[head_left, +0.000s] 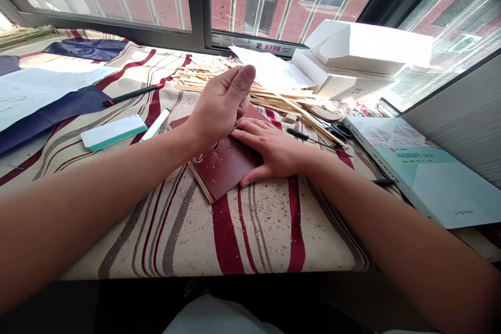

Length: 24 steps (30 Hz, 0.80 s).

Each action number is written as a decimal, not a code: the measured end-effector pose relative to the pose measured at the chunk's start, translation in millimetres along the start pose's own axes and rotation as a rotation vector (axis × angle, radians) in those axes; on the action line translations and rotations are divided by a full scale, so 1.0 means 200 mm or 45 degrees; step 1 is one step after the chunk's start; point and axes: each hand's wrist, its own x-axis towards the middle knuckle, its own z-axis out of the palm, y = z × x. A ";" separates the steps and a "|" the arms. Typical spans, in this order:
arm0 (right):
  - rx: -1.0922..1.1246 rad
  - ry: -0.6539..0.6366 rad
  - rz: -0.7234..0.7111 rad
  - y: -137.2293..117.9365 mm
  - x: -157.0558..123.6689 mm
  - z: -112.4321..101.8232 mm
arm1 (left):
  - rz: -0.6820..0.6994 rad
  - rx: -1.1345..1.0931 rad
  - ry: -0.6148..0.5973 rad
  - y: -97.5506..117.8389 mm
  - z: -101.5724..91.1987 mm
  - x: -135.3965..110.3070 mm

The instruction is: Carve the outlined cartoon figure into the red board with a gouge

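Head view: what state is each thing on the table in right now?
left hand, raised on edge, open, empty
right hand, flat on the board
red board, lying flat, scattered with shavings
wood strips, loose in a heap
scissors, lying beside the strips
box, flaps open
book, closed

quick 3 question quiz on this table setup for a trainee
1. Which hand lies flat on the dark red board?
2. True or false: the black pen with the red tip lies to the left of the raised left hand.
3. Fill in the blank: the letters printed on the white cardboard box read ___.

Key: 1. right hand; 2. true; 3. ZTE
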 end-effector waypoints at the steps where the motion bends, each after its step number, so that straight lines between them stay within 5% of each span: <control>1: -0.008 0.000 0.004 0.00 0.00 0.00 | -0.071 -0.010 -0.021 0.00 0.00 0.01; 5: -0.019 0.009 0.019 0.00 0.00 0.01 | -0.312 -0.150 -0.089 0.00 -0.05 0.06; 11: -0.026 0.022 0.017 -0.01 0.00 0.00 | -0.395 -0.180 -0.176 0.00 -0.08 0.08; 14: -0.014 0.012 0.018 -0.01 0.00 0.00 | -0.235 -0.085 -0.104 -0.01 -0.05 0.04; 19: 0.030 0.003 0.000 0.00 0.00 0.00 | 0.380 0.082 0.165 -0.08 -0.01 -0.04; 22: 0.025 -0.008 0.024 0.01 0.00 0.01 | 0.384 0.012 0.274 -0.11 -0.04 -0.02; 24: 0.035 -0.003 0.025 0.01 -0.01 0.00 | 0.213 -0.067 0.227 -0.10 -0.06 0.01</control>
